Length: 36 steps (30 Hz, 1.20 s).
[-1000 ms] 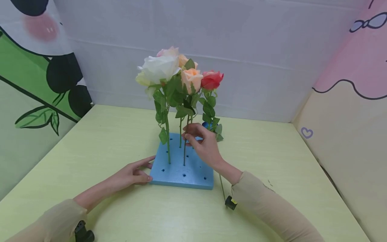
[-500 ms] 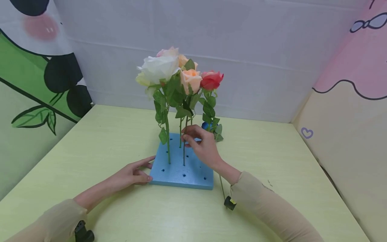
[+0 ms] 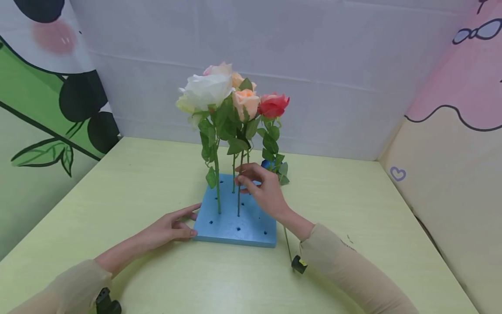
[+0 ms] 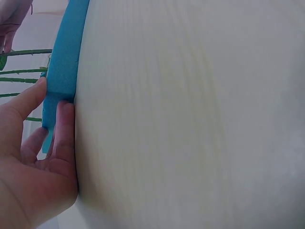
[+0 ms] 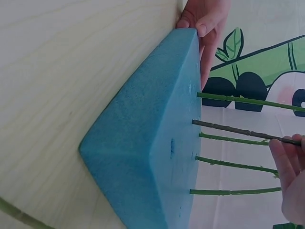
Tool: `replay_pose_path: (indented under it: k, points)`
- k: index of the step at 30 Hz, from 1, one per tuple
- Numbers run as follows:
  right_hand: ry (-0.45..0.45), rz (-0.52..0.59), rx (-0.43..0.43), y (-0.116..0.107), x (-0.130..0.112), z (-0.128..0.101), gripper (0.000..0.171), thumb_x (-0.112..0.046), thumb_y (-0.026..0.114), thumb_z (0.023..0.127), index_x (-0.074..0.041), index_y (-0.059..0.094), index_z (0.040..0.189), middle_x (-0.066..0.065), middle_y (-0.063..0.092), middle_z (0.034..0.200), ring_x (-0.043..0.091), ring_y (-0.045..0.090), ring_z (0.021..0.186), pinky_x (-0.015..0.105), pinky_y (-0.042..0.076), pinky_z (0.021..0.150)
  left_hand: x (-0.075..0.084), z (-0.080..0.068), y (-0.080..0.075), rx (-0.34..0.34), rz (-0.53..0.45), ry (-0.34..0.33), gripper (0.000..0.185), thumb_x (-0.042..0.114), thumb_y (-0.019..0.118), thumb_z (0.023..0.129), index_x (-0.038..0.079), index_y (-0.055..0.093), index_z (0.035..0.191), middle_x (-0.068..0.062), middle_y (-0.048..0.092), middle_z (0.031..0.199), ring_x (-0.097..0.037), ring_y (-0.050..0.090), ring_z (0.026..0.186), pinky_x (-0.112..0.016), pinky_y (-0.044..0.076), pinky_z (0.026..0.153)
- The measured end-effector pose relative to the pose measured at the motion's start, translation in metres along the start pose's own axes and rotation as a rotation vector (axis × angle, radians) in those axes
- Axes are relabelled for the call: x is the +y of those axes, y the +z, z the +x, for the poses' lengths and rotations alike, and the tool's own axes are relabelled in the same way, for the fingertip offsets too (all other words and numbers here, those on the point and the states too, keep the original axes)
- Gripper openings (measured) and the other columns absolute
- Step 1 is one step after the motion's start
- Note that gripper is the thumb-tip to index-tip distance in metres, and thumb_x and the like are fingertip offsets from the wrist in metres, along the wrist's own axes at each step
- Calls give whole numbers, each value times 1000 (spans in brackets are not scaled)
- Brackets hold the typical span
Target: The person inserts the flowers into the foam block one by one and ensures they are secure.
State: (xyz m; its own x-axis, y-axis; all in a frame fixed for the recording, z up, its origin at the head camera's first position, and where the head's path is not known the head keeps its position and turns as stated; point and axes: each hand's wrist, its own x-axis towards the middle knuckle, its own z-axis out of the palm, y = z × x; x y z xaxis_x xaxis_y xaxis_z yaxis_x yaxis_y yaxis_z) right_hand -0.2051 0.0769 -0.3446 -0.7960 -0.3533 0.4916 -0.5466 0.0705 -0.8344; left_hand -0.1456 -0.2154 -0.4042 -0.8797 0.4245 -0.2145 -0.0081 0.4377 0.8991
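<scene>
In the head view my right hand pinches the dark stem of a peach rose between thumb and fingers. The stem's foot stands in a hole of a blue foam block. My left hand rests against the block's left side, thumb near the front corner and fingers spread. The left wrist view shows the fingertips touching the block's side, low by the table. Also upright in the block are a white rose and several other roses, their green stems partly hidden behind leaves.
A red rose stands at the right of the bunch. Behind my right hand shows a blue flower, mostly hidden. A stem lies on the table right of the block. Bare holes dot the block's front.
The peach rose has shifted slightly left, with my right hand still pinching its stem and moving a little left and down. My left hand has kept its place at the block.
</scene>
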Motion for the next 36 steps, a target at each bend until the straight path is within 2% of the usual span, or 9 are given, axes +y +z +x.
replay_pose_path:
  k: [3,11,18,24,36]
  points:
    - [9,14,-4,-1,0,0,23,-5,63,95,-1,66,117,22,73,98,38,71,90,31,61,69,0,-1,0,2,2,7,82,25,71,91,13,24,158,-23,45,143,-17,64,89,-25,50,77]
    - [0,2,-9,-1,3,-1,27,-7,63,95,-3,65,122,20,74,101,22,73,89,31,61,71,1,-2,1,4,5,12,82,25,71,91,12,24,158,-25,45,142,-17,65,90,-25,50,79]
    - [11,1,-4,-1,3,-2,30,-6,63,95,-5,64,126,22,74,103,35,71,92,30,60,72,1,-2,1,0,-4,14,82,25,71,91,12,24,158,-24,45,142,-17,66,90,-25,50,79]
    - [14,-16,-2,-3,4,-3,35,-5,64,94,-8,63,129,24,72,108,28,72,96,29,60,73,-1,0,1,1,-5,18,82,24,71,91,14,24,158,-24,45,142,-17,66,90,-25,50,79]
    - [27,-85,-4,-10,2,-5,39,-12,65,95,-15,60,134,12,73,117,22,71,105,26,59,78,-1,0,0,4,1,22,81,24,71,92,13,25,158,-24,46,142,-17,66,91,-24,50,81]
